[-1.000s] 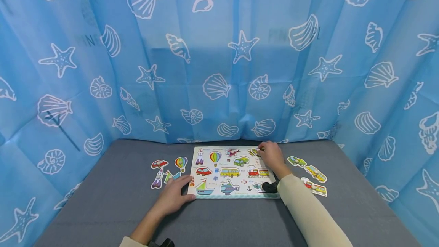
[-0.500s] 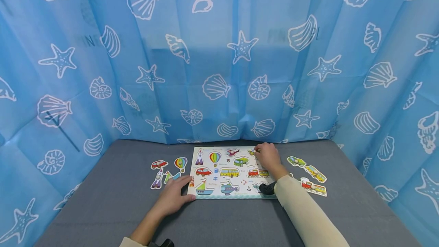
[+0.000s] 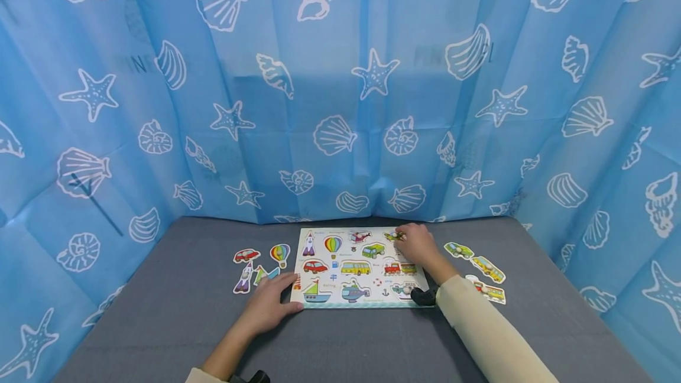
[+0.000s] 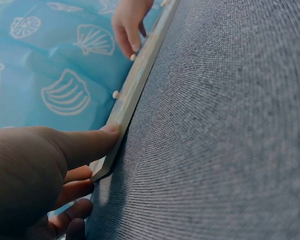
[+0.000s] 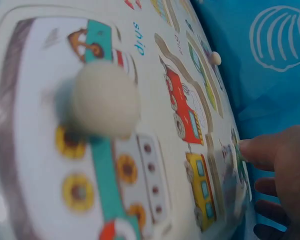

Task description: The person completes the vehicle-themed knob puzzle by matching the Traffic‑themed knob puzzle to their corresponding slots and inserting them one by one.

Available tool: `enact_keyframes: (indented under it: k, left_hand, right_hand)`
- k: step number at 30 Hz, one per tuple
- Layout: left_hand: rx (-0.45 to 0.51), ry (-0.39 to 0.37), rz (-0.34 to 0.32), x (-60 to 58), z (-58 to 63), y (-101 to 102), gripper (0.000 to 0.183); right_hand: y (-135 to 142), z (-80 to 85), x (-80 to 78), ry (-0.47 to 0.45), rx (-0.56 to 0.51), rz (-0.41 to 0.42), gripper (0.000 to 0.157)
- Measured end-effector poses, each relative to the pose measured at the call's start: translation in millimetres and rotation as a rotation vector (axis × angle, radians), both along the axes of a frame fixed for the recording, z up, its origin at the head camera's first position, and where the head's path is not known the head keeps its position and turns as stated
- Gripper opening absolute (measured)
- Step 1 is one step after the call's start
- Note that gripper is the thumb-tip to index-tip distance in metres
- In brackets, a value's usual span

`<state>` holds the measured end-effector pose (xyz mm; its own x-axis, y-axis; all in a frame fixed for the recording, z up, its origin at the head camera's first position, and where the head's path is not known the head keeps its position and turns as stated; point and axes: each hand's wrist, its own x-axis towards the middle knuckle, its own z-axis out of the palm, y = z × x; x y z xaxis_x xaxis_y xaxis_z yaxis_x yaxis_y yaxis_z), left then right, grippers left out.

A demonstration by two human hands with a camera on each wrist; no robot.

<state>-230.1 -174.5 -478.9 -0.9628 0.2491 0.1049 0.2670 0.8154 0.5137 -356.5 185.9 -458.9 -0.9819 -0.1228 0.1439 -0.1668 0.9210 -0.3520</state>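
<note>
A white vehicle puzzle board [image 3: 367, 305] lies on the grey table. My left hand [image 3: 272, 303] grips its front left corner, with the thumb [image 4: 90, 145] along the front edge and the fingers round the side. At the far right corner, my right hand [image 3: 417, 244] is on a green-and-yellow airplane piece [image 3: 392, 235]; its fingertips partly cover the piece, and the knob is hidden. In the right wrist view, a fingertip [image 5: 247, 149] touches that corner. Nearer that camera, a ship piece [image 5: 50, 165] with a round wooden knob sits on the board.
Left of the board lie a red car [image 3: 246, 255], a balloon [image 3: 279, 254], a rocket [image 3: 243, 278] and a sailboat piece [image 3: 265, 273]. On the right are a green truck [image 3: 459, 250], a yellow bus [image 3: 488, 269] and a red train piece [image 3: 488, 290]. A blue shell-print curtain [image 3: 340, 99] hangs behind.
My right hand shifted left, then slightly back, at the far right corner, and the airplane piece now appears lined up with its printed place. My left hand has stayed put.
</note>
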Motion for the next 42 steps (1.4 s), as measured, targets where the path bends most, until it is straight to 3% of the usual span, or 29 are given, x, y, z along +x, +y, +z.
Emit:
enact_keyframes:
  k: [19,29,42]
  left_hand:
    - [0.004,0.031,-0.009,0.2,-2.1,0,0.063]
    - [-0.009,0.0,0.003,-0.5,-1.2,0,0.064]
    - [0.005,0.026,-0.005,0.0,1.2,1,0.062]
  right_hand:
    - [46,11.8,20.5,0.064,-0.045,0.075,0.022]
    - [72,13.3,27.5,0.045,-0.006,0.036,0.023]
    - [102,15.1,31.2,0.009,0.042,-0.014,0.016]
